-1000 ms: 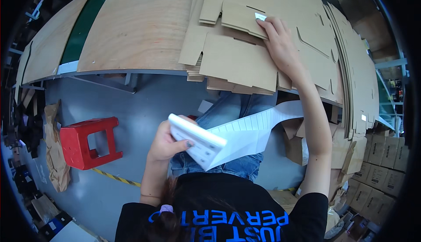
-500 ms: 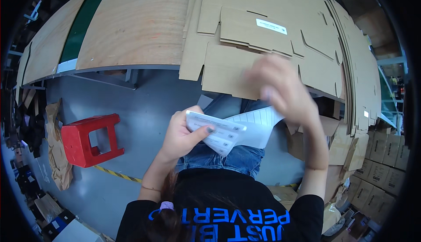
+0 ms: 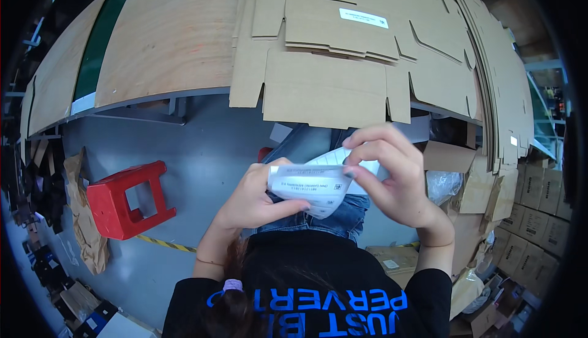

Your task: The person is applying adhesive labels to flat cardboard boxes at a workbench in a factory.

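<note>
My left hand [image 3: 250, 198] is closed around a folded strip of white printed labels [image 3: 306, 185], with the thumb lying along its near side. At the strip's right end my right hand [image 3: 395, 175] pinches an edge between thumb and fingers; whether a label is lifted there I cannot tell. More of the strip, with lined rows, hangs behind the front fold above my lap. Just ahead, flat cardboard box blanks [image 3: 324, 87] lie stacked on the table, their front flaps overhanging its edge. One white label [image 3: 364, 18] is stuck on the top blank.
A bare wooden tabletop [image 3: 165, 37] extends to the left of the cardboard. On the floor at left are a red plastic stool [image 3: 131, 200] lying on its side and crumpled brown paper [image 3: 82, 215]. Stacked cartons [image 3: 533, 246] stand at the right, with clear plastic wrap [image 3: 442, 186] under the table.
My right hand has come down from over the cardboard to the strip's right end and now pinches it. The strip is bent more in my left hand. The view has shifted slightly.
</note>
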Available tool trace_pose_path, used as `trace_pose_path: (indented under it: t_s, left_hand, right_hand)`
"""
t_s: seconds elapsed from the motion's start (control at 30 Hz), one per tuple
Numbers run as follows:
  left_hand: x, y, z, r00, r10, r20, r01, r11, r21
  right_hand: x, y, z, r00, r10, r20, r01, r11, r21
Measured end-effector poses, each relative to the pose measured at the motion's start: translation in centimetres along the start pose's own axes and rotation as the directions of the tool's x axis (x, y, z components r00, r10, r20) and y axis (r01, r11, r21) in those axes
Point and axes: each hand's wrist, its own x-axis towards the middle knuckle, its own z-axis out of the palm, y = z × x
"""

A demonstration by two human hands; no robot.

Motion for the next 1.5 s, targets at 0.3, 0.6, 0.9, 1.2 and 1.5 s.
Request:
trace_pose_path:
  t_s: [0.3,0.6,0.9,1.2,1.5]
  left_hand:
    - [-2.0,-2.0,-0.9,0.996,-0.077,-0.035,0.069,0.981,-0.181]
    - [-2.0,-2.5,-1.1,0.997,-0.075,0.000,0.075,0.987,-0.144]
    - [-1.4,-2.7,-1.1,0.997,-0.032,0.066,0.042,0.988,-0.148]
    - [-2.1,-3.2,-1.5,0.982,-0.173,0.073,0.184,0.967,-0.176]
    - [-0.6,-4.2,-1.1,0.997,-0.055,0.052,0.072,0.909,-0.412]
  right_hand:
    - [4.4,6.4,-4.5,0.974,0.175,-0.147,-0.196,0.970,-0.146]
    - [5.0,6.7,-3.9,0.964,0.243,-0.107,-0.262,0.934,-0.244]
    - [5.0,6.6,-3.5,0.964,0.232,-0.127,-0.262,0.904,-0.337]
    - [2.9,6.1,0.2,0.958,-0.288,0.003,0.150,0.490,-0.859]
    - [3.3,3.7,1.6,0.959,-0.256,0.123,0.242,0.513,-0.824]
